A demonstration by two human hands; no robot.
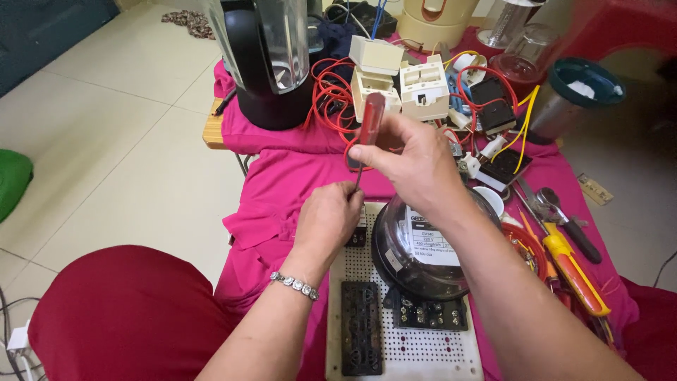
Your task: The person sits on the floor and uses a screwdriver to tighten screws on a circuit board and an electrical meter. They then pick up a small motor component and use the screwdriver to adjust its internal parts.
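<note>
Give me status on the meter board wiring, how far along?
Done: electric meter and black terminal block sit on the white perforated board. In hand: right hand drives a red-handled screwdriver, left hand steadying its tip. Left: red wires lie loose, unconnected.

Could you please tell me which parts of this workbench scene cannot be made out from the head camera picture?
- Tip of the red-handled screwdriver: hidden behind the left hand, head view.
- What the left hand pinches: covered by its own fingers.
- Left part of the glass-domed meter: covered by the right hand and forearm.
- Top of the black blender: cut off by the upper edge.
- Lower end of the white perforated board: cut off by the bottom edge.
</note>
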